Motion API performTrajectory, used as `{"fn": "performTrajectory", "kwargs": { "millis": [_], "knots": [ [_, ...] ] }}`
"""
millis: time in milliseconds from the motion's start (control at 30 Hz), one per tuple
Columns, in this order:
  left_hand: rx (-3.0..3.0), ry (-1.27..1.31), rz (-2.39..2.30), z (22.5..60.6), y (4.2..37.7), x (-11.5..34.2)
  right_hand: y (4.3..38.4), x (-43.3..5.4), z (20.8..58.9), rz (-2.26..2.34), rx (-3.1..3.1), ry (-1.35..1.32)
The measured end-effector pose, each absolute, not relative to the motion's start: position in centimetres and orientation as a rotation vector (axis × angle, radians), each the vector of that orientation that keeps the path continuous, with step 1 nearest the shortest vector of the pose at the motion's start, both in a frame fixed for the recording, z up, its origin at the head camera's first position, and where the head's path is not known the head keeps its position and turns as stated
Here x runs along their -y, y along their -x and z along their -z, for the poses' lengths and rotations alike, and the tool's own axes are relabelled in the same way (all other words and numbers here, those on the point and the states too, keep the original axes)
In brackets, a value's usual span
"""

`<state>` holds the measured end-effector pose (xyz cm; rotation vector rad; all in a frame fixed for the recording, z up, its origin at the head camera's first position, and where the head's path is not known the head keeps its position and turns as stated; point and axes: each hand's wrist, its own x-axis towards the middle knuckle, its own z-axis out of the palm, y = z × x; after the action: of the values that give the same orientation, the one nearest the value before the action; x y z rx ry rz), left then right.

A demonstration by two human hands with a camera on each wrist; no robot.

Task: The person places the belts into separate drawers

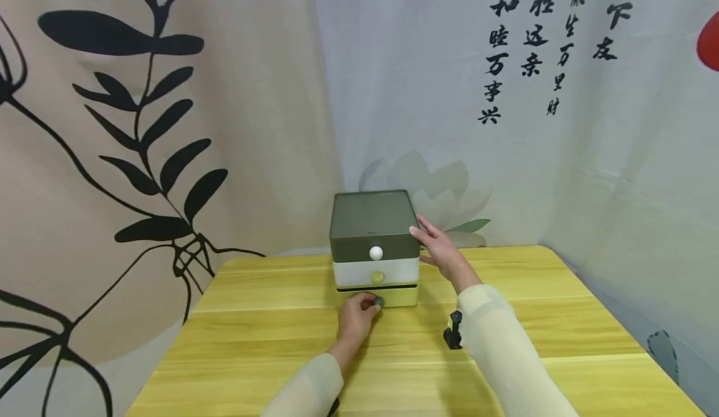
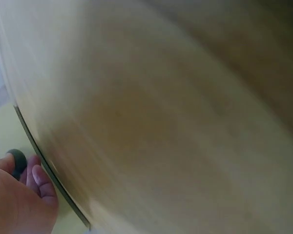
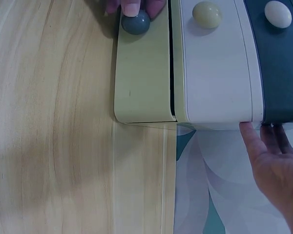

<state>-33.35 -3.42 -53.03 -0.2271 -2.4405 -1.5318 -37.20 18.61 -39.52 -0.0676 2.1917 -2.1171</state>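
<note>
A small stacked drawer box [image 1: 372,214] stands on the table, with a dark grey-green top drawer, a white middle drawer [image 3: 219,73] and a yellow-green bottom drawer [image 3: 144,83]. Each drawer front carries one round knob. My left hand [image 1: 354,322] pinches the dark grey knob [image 3: 136,22] of the bottom drawer between thumb and fingers. A thin dark gap runs along the upper edge of that drawer. Against the box's right side, near the top and middle drawers, rests my right hand [image 1: 442,256] with its fingers extended.
The box sits near the back edge of a wood-grain table [image 1: 253,329]. Behind it hangs a pale cloth backdrop [image 1: 269,92] printed with dark leaves and writing. A black wrist device [image 1: 452,331] is strapped at the right sleeve.
</note>
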Motion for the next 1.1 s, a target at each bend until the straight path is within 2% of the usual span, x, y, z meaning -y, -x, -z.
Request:
{"fn": "performTrajectory", "kwargs": {
  "millis": [867, 1100],
  "knots": [
    [2.443, 0.227, 1.464, 53.0, 34.1, 4.0, 37.4, -17.8, 39.7, 2.123, -2.189, 0.064],
    [2.515, 0.217, 1.378, 51.1, 34.1, 7.2, 37.4, -19.2, 39.9, 1.984, -2.309, 0.183]
  ]
}}
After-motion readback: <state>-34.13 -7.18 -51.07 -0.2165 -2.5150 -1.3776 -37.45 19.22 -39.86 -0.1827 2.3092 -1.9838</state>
